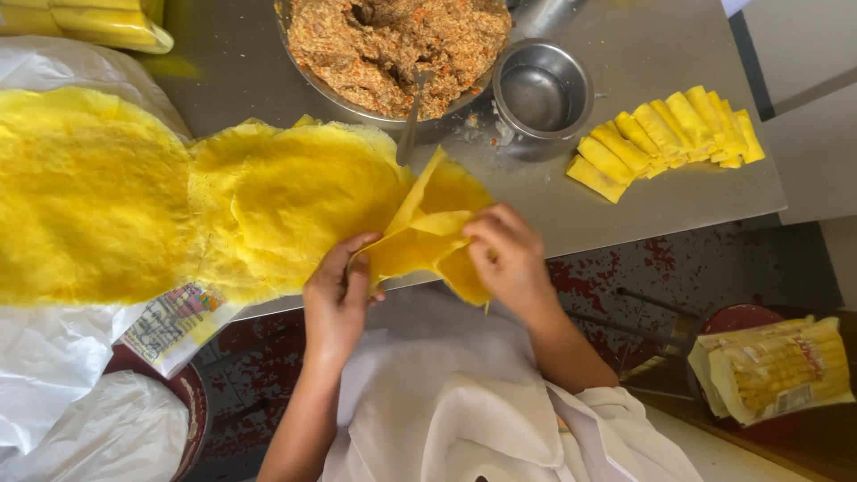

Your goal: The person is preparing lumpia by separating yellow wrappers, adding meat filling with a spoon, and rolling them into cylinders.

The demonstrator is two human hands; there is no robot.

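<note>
Thin crepe [428, 236] pinched by both hands' fingers, left [337, 299] at 8, right [509, 259] at 3; could be torn if overpulled.

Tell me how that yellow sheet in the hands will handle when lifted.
Likely floppy: the sheet folds and droops between the left hand and right hand. Probably light, since fingertips alone hold it. Possibly easy to tear, as it looks thin.
</note>
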